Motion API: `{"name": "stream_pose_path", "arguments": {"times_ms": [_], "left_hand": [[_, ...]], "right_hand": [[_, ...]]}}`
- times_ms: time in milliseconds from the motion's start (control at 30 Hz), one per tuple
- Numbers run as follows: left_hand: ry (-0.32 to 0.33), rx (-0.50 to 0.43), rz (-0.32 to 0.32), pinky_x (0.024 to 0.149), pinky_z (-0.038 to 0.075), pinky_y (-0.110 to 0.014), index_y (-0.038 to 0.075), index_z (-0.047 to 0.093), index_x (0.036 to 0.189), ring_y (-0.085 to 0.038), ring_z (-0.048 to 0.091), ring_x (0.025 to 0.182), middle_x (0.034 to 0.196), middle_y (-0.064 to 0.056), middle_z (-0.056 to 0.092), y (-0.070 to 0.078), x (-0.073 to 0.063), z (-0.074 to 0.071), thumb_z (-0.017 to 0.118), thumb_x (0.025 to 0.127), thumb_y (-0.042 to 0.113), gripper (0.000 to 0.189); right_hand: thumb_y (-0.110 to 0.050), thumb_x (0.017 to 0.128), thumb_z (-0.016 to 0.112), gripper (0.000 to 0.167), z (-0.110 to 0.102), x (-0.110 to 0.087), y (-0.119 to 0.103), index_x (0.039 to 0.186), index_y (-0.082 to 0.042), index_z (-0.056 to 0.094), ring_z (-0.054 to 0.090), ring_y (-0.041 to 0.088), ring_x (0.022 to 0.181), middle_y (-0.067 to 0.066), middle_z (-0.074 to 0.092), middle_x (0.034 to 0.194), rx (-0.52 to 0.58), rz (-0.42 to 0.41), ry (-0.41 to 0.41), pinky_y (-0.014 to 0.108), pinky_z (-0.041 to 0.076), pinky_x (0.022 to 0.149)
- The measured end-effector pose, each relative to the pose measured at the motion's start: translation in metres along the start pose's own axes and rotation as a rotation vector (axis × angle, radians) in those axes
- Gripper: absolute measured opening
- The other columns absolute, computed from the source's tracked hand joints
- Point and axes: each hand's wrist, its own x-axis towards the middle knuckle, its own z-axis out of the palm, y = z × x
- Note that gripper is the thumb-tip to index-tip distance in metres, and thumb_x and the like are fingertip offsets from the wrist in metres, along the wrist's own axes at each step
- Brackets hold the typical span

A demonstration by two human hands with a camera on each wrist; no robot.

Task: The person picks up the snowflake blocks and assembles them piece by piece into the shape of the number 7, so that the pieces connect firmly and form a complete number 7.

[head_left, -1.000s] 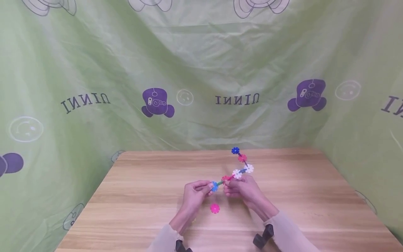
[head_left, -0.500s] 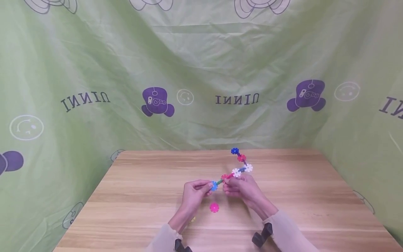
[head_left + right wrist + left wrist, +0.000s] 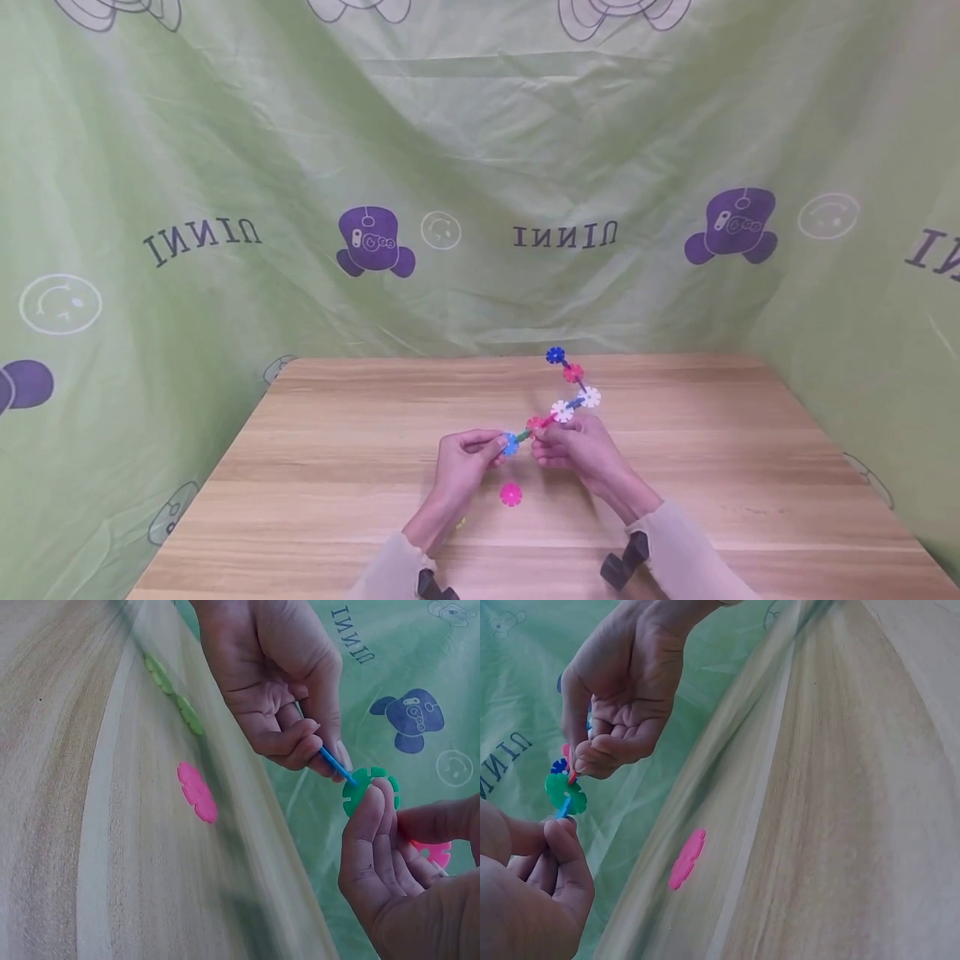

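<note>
A chain of slotted, flower-shaped plastic discs hangs above the table between my hands. My left hand (image 3: 465,467) pinches the light blue disc (image 3: 512,444) at its near end. Slotted into that one is a green disc (image 3: 358,793), and beyond it a red disc (image 3: 533,426) is pinched by my right hand (image 3: 588,457). From there the chain rises past my right fingers, through a white disc (image 3: 562,411), another white disc (image 3: 590,397) and a pink-red disc (image 3: 573,372), to a dark blue disc (image 3: 555,356) at the far tip.
A loose pink disc (image 3: 511,495) lies on the wooden table (image 3: 337,467) below my hands. Two yellow-green discs (image 3: 189,714) lie close together, mostly hidden behind my left forearm in the head view. A green printed cloth (image 3: 480,150) hangs around the table's back and sides.
The chain's far end has shifted slightly left and up. Both hands keep their grip on the light blue and red discs and have hardly moved.
</note>
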Motion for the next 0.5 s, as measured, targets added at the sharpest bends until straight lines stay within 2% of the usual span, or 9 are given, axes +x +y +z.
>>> {"name": "stream_pose_path", "arguments": {"times_ms": [200,500], "left_hand": [[0.047,-0.034,-0.040,0.077,0.065,-0.026,-0.004,0.077,0.112,-0.009,0.074,0.074,0.100,-0.017,0.082,-0.005,0.000,0.005,0.078,0.093,0.007,0.023],[0.073,-0.047,-0.025,0.073,0.063,-0.021,-0.005,0.077,0.113,-0.009,0.074,0.074,0.099,-0.017,0.082,-0.011,0.000,0.008,0.077,0.093,0.006,0.022]], "right_hand": [[0.000,0.100,0.061,0.026,-0.001,0.000,0.001,0.119,0.018,0.064,0.078,0.019,0.079,0.017,0.079,0.092,-0.043,-0.008,0.011,0.031,0.067,0.077],[0.000,0.100,0.060,0.024,0.000,0.001,0.002,0.117,0.016,0.066,0.078,0.023,0.082,0.022,0.079,0.095,-0.070,0.006,0.037,0.032,0.067,0.077]]}}
